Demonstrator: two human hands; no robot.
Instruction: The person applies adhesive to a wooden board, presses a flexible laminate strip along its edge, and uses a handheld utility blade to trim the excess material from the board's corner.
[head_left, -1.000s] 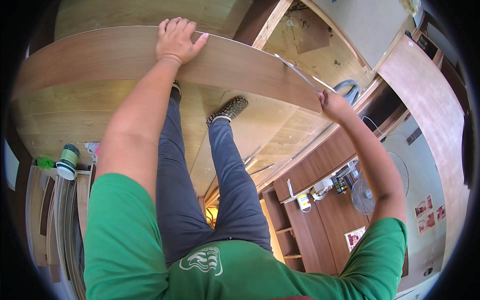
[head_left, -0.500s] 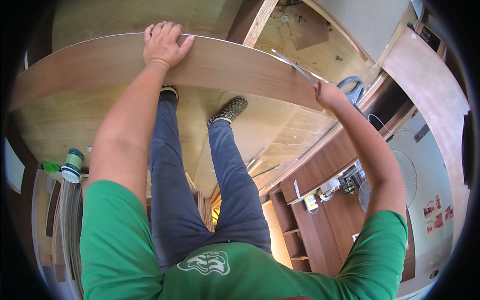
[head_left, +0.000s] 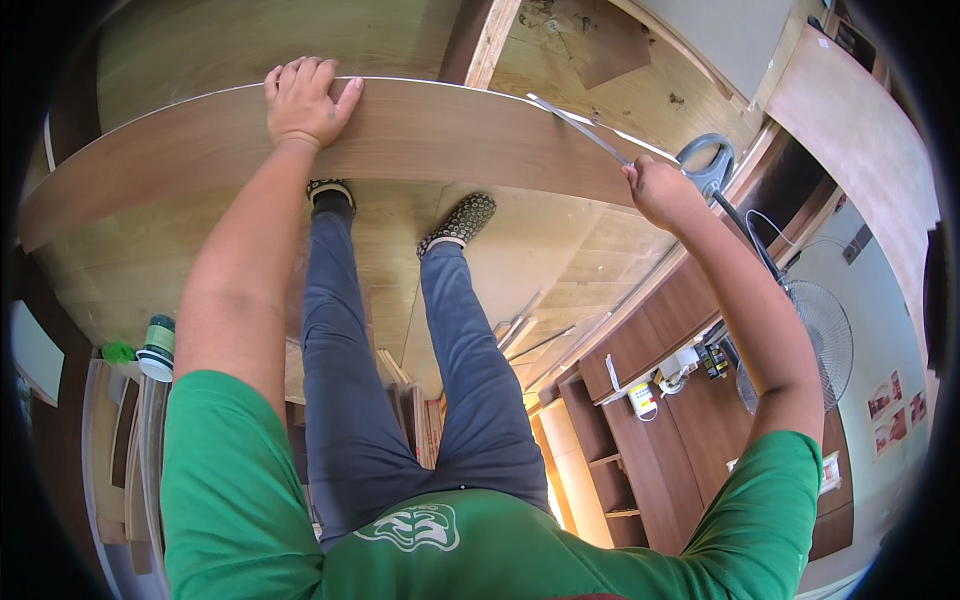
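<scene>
A long brown wood-grain board (head_left: 440, 130) spans the view before me, a thin white edge along its far side. My left hand (head_left: 308, 105) grips the board left of its middle, fingers over the far edge and thumb on the face. My right hand (head_left: 660, 195), closed, holds a long, thin, flat metal file (head_left: 580, 132) near the board's right end. The file slants up and left across the board, its tip at the far edge. A narrow white strip (head_left: 640, 145) shows along that edge beyond the file; whether it is loose I cannot tell.
Beside my right hand is a grey looped handle (head_left: 708, 160) with a dark cable. A wire-guarded fan (head_left: 825, 335), a white-and-yellow tub (head_left: 642, 400) and brown cabinets (head_left: 665, 440) stand at the right. Stacked boards (head_left: 150, 450) and a green-and-white roll (head_left: 157, 348) are at the left.
The whole view has shifted slightly. Against the board, the file and my right hand have moved a little; more of the white strip shows beyond the file. My left hand keeps its grip.
</scene>
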